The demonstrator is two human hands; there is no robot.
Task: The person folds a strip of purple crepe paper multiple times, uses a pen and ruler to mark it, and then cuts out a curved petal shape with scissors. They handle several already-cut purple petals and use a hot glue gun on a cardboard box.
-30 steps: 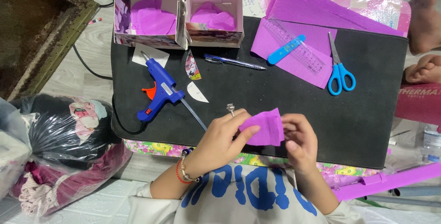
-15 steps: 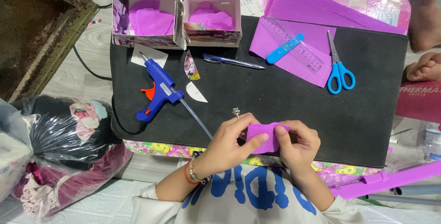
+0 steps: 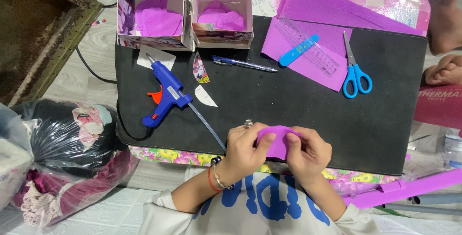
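Black matting (image 3: 288, 105) covers a low table over a flowered cloth, and at its near edge the left hand (image 3: 245, 150) and right hand (image 3: 308, 153) pinch a small curved piece of purple crepe paper (image 3: 275, 136) between thumbs and fingers, its lower part hidden behind them. Left of them lies a blue glue gun (image 3: 166, 93); far off sit two open cardboard boxes of purple scraps (image 3: 159, 20), purple paper sheets (image 3: 327, 18), a blue-handled ruler (image 3: 305, 49) and blue-handled scissors (image 3: 355, 71). Someone's bare feet (image 3: 445, 37) are cut off at the right edge.

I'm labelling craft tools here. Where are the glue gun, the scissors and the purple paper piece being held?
glue gun (image 3: 166, 89), head view, blue body.
scissors (image 3: 356, 78), head view, blue handles.
purple paper piece (image 3: 275, 137), head view, middle between the thumbs.
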